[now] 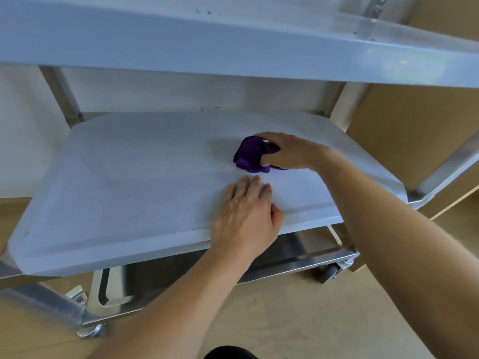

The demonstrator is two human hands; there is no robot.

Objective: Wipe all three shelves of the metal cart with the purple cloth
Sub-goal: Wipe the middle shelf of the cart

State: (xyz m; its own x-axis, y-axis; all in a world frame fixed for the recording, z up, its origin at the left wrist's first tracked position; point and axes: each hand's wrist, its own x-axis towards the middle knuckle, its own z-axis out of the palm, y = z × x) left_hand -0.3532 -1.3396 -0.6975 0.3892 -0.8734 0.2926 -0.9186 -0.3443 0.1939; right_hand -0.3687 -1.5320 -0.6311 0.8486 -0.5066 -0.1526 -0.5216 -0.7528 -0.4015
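Purple cloth (pixel 250 154), crumpled, gripped by right hand (pixel 290 154) on smooth middle shelf (pixel 116 182); left hand (pixel 245 218) flat, empty.

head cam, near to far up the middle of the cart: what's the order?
Bottom shelf → front edge of the middle shelf → left hand flat on it → purple cloth bunched in the right hand → back of the middle shelf → top shelf overhead.
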